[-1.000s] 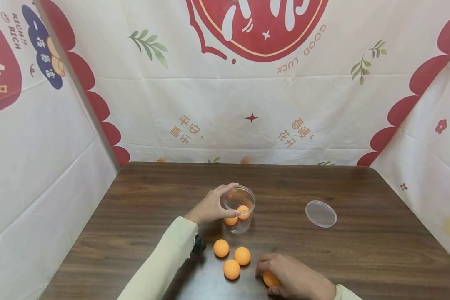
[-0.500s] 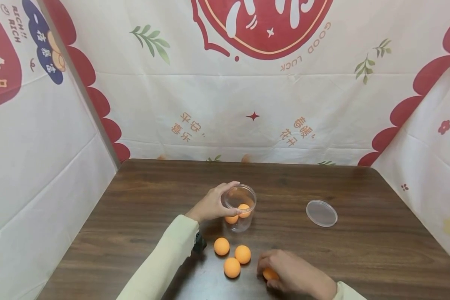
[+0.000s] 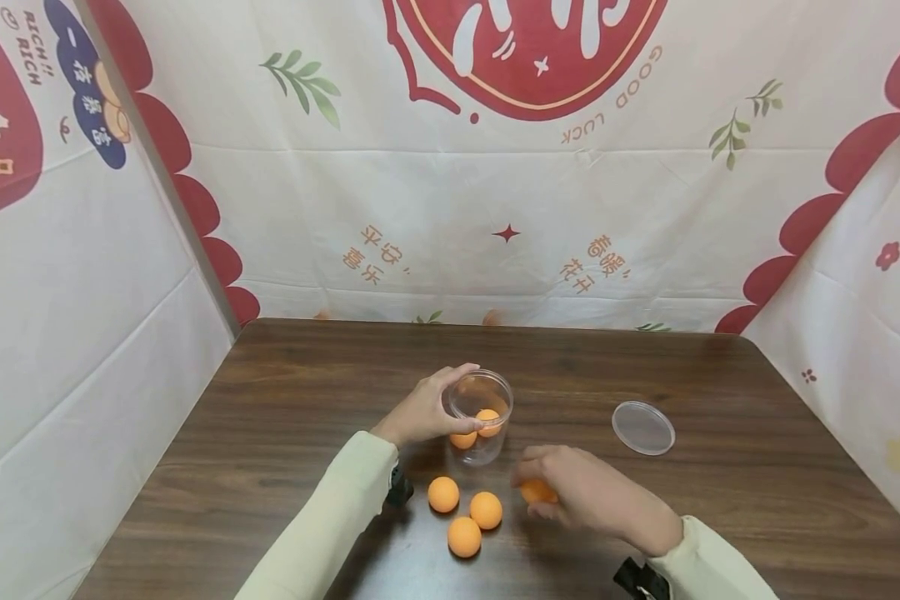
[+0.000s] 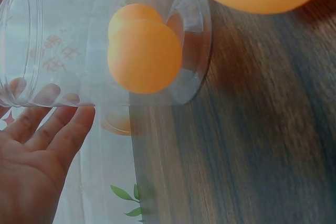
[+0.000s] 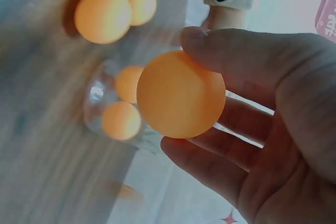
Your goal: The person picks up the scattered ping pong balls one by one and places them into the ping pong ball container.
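Note:
A clear plastic jar stands upright and lidless on the table, two orange ping-pong balls inside it. My left hand grips the jar near its rim, thumb on the near side and fingers around the far side. In my right hand is another orange ping-pong ball, pinched between thumb and fingers and lifted off the table, just right of the jar. Three loose orange balls lie close together in front of the jar.
A round clear lid lies flat on the brown wooden table, to the right of the jar. Printed white cloth hangs behind the table and along both sides.
My right hand has picked the ball up from the table's near side and carried it forward, toward the jar. The left hand and jar stay in place.

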{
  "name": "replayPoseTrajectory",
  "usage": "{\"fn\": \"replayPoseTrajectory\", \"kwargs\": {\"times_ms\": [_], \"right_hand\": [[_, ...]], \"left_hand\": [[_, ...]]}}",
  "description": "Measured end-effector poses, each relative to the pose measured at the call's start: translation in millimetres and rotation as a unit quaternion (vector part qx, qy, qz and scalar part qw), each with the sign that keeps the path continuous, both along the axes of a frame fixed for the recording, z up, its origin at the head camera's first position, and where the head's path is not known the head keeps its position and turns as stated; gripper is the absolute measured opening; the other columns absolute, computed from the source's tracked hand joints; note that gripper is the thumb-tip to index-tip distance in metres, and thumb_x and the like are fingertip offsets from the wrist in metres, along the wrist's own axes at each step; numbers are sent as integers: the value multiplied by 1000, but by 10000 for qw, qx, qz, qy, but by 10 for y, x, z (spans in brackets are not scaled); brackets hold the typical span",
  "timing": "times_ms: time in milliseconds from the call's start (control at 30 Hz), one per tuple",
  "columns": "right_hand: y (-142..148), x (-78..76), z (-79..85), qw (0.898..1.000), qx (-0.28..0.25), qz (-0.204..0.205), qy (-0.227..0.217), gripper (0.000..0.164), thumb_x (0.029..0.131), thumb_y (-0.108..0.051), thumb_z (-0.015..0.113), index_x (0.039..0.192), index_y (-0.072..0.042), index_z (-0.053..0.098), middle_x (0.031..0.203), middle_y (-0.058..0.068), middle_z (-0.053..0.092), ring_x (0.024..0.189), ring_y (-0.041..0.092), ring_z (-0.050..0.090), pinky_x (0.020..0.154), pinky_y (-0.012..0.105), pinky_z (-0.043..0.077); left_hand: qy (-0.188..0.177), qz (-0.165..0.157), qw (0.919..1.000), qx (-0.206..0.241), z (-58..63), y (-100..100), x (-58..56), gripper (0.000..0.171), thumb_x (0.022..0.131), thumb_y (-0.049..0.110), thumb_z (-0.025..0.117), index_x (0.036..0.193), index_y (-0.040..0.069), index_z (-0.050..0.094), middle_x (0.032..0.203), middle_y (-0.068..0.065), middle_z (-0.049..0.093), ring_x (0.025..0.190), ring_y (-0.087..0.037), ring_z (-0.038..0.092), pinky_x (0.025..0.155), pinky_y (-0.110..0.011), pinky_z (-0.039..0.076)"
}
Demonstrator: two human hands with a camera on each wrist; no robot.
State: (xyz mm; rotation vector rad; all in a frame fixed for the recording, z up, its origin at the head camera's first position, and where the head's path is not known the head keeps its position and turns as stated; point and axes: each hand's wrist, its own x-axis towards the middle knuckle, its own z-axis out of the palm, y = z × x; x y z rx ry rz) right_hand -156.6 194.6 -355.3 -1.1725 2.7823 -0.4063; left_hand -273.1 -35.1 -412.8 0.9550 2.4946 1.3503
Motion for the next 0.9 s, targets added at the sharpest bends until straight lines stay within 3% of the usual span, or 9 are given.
{"fn": "replayPoseTrajectory", "kwargs": {"times_ms": [267, 533, 633, 900], "right_hand": [[-49, -112, 154, 9998, 25, 199, 82, 22, 78, -12, 77, 96, -19, 67, 94, -11, 60, 80, 0, 54, 68, 23, 49], [-122, -230, 295, 9998, 8, 207, 75, 28, 80, -9, 74, 103, -22, 68, 99, -10, 62, 81, 2, 53, 70, 22, 48], [-149, -297, 350, 9998, -16, 199, 96, 30, 80, -10, 74, 108, -20, 69, 104, -7, 64, 84, 4, 57, 72, 24, 50], [-256, -503, 419, 9993, -18, 179, 320, 17, 83, -14, 72, 100, -16, 70, 99, -6, 66, 81, 6, 59, 72, 26, 51]], "left_hand": [[-27, -75, 10000, 51, -1, -3, 3, 79, 77, 26, 78, 145, 22, 39, 124, -12, 54, 104, -31, 53, 81, -34, 47], [-33, -37, 10000, 37, 1, -21, -5, 79, 77, 25, 77, 146, 20, 38, 130, -9, 52, 109, -33, 51, 84, -38, 46], [-45, -52, 10000, 4, 7, -21, -3, 79, 78, 26, 77, 146, 17, 38, 130, -11, 52, 106, -30, 51, 83, -37, 47], [-39, -78, 10000, -39, 26, -19, 5, 79, 78, 26, 77, 146, 19, 38, 117, -8, 54, 89, -17, 51, 74, -28, 48]]}}
